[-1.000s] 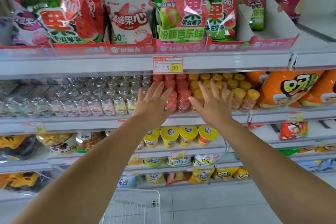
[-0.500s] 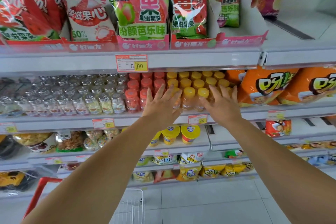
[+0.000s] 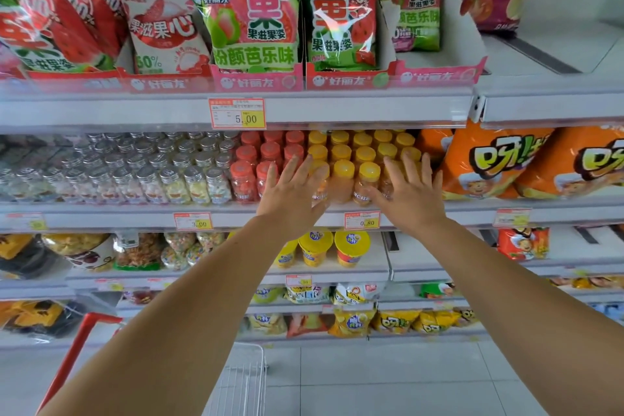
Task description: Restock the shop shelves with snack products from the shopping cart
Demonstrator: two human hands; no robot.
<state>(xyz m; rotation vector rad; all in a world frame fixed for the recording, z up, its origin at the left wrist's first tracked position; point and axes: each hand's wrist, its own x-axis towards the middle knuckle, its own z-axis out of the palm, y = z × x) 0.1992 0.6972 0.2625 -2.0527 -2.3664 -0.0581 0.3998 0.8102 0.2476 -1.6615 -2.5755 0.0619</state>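
Right now I am reaching both arms out to the block of yellow-capped bottles (image 3: 363, 154), and both hands are lying open, fingers straight and spread, gripping nothing. My left hand (image 3: 292, 199) is covering the left end of that block's front row, where it is meeting the red-capped bottles (image 3: 261, 154) standing just beside it. My right hand (image 3: 410, 194) is covering the right end of the same row. The two hands are staying apart, with two front-row bottles showing between them. My palms are facing the bottles and seem to be pressing on them, though I cannot tell for certain that skin is touching plastic. The bottles are standing upright in tidy rows on a white shelf (image 3: 101, 213), and a price tag reading 0.80 (image 3: 362, 220) is sitting on the shelf lip just below them. Further left of the block, past the red caps, silver-capped jars (image 3: 162, 165) are filling the shelf. Just right of the block, orange snack bags (image 3: 499, 162) are leaning against it. Above the block, fruit gummy pouches (image 3: 250, 17) are standing in pink display boxes, with a 5.00 tag (image 3: 237, 113) under them. Below the block, yellow-lidded cups (image 3: 315, 248) are sitting on the next shelf down. Well below the block, between my forearms, the white wire shopping cart (image 3: 243, 378) is waiting, its red handle (image 3: 72, 358) showing further left.
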